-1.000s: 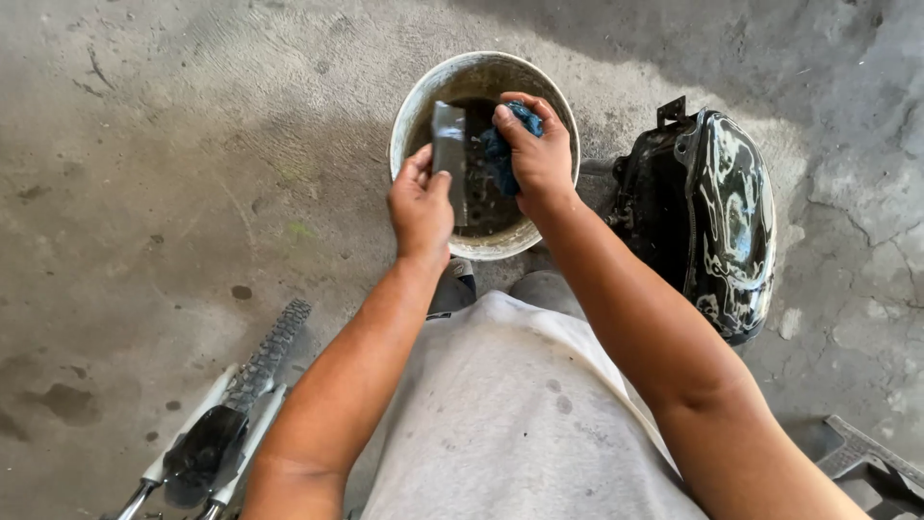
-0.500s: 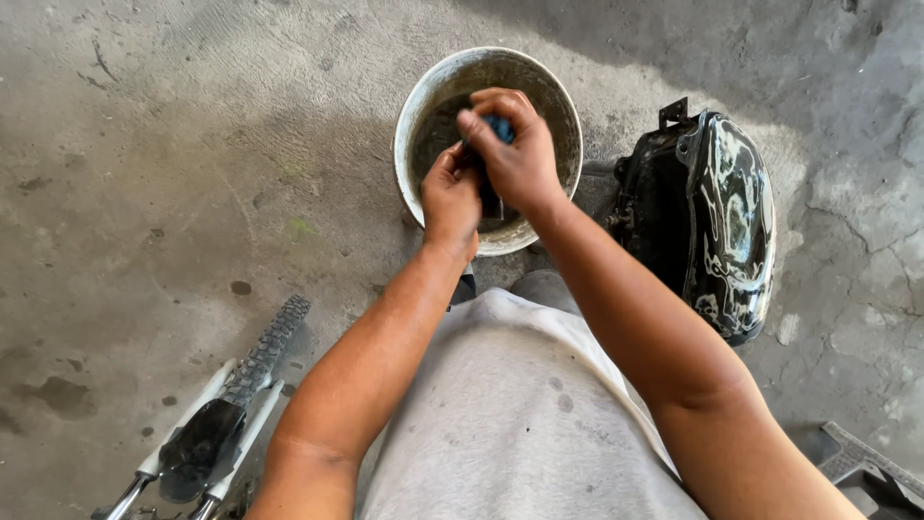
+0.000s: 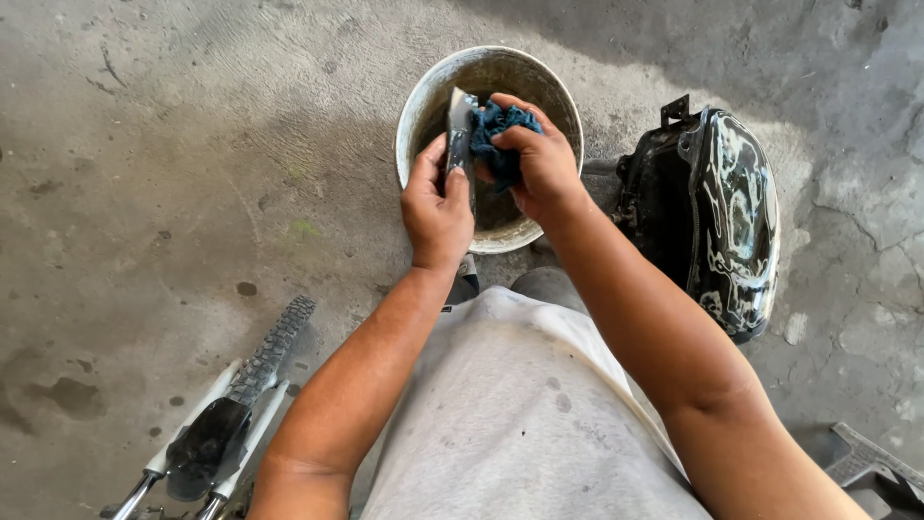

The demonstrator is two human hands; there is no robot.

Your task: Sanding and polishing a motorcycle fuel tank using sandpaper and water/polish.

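Holding a flat dark metal part (image 3: pixel 460 135) upright over the pail (image 3: pixel 416 116), the left hand (image 3: pixel 438 204) grips its lower end with fingers and thumb wrapped around it, just above centre of the frame. The right hand (image 3: pixel 541 164) is clenched around a bunched blue rag (image 3: pixel 496 130) and presses it against the right face of the part, so rag and part touch.

Half a second ago the two hands were bunched close together over the pail, the right one lying over the left, with the part almost hidden and only a scrap of blue showing. Now they have drawn slightly apart: the part's pale upper edge stands clear above the left thumb, and much more of the rag shows above the right fingers. This is close to how things stood a second ago, when the part was also plainly seen between the hands.

The round, pale pail sits on the concrete floor (image 3: pixel 173 144) in the upper middle, dark inside, in the same spot as before. A glossy black motorcycle fuel tank (image 3: pixel 722 207) lies just right of it, unmoved. At lower left, a knobbly tyre (image 3: pixel 269 347) and a black mudguard between pale fork legs (image 3: pixel 207 448) also lie as earlier. The person's grey shirt (image 3: pixel 520 414) fills the bottom centre.
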